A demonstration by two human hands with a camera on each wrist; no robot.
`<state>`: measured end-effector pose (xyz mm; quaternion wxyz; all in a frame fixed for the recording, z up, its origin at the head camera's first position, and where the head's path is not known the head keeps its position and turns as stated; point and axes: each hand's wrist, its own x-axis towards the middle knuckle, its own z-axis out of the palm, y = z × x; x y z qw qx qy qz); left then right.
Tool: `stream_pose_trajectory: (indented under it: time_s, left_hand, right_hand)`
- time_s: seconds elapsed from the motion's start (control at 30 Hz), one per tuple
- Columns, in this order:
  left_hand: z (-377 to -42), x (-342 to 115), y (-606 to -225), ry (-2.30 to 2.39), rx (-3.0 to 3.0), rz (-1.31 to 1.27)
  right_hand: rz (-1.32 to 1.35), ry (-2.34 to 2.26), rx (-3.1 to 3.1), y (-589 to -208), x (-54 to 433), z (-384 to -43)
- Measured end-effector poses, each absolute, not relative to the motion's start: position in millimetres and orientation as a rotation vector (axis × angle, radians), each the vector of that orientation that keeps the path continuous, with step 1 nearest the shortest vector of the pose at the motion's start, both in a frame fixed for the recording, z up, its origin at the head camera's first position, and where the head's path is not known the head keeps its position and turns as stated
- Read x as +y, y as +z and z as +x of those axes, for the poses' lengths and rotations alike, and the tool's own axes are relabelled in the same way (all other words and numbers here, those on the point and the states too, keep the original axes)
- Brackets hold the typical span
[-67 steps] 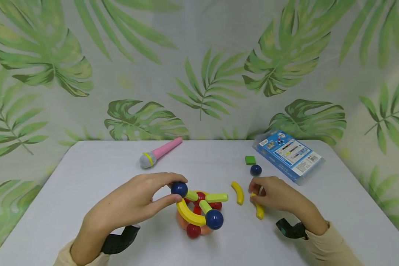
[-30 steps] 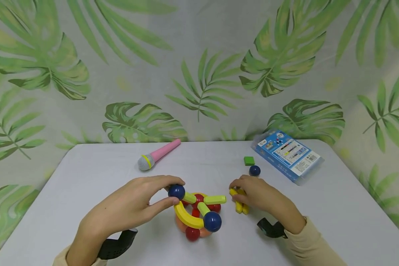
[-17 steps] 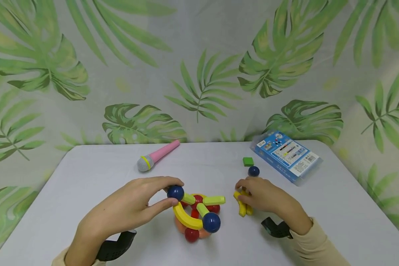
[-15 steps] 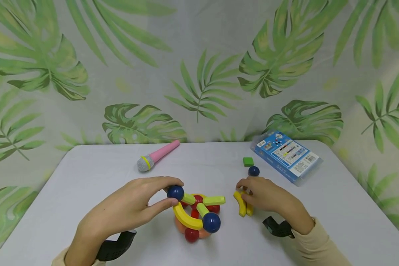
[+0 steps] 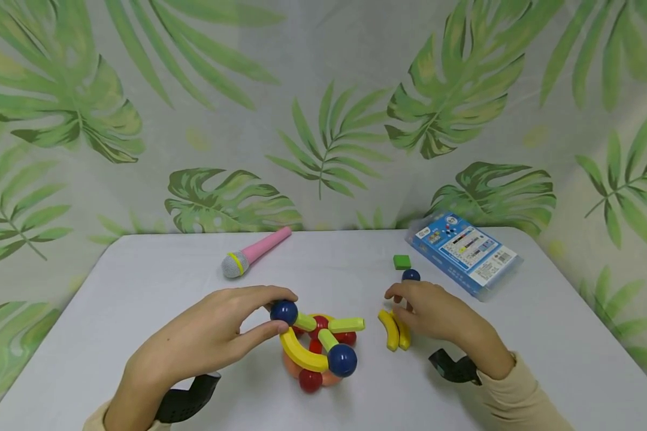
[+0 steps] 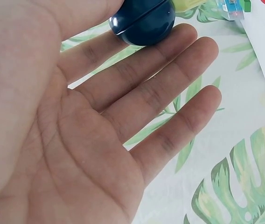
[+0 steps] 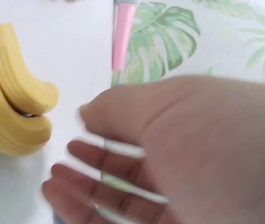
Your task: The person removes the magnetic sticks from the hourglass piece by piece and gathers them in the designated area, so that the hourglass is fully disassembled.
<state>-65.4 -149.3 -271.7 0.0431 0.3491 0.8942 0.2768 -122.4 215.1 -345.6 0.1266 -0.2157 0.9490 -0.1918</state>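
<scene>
My left hand (image 5: 205, 332) pinches a dark blue ball (image 5: 284, 313) between thumb and fingers. This ball is part of a built-up ball-and-stick toy (image 5: 302, 352) with lime sticks, a yellow curved stick, red balls and orange pieces low down. A second dark blue ball (image 5: 342, 360) sits at its front right. Beside the toy, two yellow curved sticks (image 5: 390, 331) lie side by side on the table, nearly touching in the right wrist view. My right hand (image 5: 444, 311) hovers just right of them, fingers loosely bent, holding nothing. It partly covers a loose blue ball (image 5: 411, 275).
A green square block (image 5: 402, 262) lies behind the loose ball. At the back right rests a blue boxed package (image 5: 466, 251) in clear plastic. A pink toy microphone (image 5: 259, 248) lies at the back left of the white table (image 5: 156, 275). Leaf-printed cloth hangs behind.
My right hand has brought one yellow curved stick leftward against the other, let go, and drawn back slightly to the right. My left hand keeps its pinch on the blue ball.
</scene>
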Motion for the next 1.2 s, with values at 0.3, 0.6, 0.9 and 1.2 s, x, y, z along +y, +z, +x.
stream_pose_trajectory:
  time_s: [0.3, 0.6, 0.9, 1.2]
  left_hand:
    - [-66.3, -149.7, -270.3, 0.865, 2.735, 1.087]
    - [-65.7, -149.3, -271.0, 0.866, 2.729, 1.069]
    - [-66.1, -149.0, -270.5, 0.870, 2.712, 1.048]
    - [-65.8, -148.2, -271.3, 0.867, 2.722, 1.071]
  right_hand:
    - [-0.889, -0.780, 2.722, -335.4, 205.3, -118.2]
    - [-1.009, -1.116, 2.423, -329.2, 189.9, -104.8]
    - [-0.957, -1.101, 2.326, -328.5, 177.5, -95.7]
    - [-1.012, -1.081, 2.410, -333.7, 169.5, -93.9]
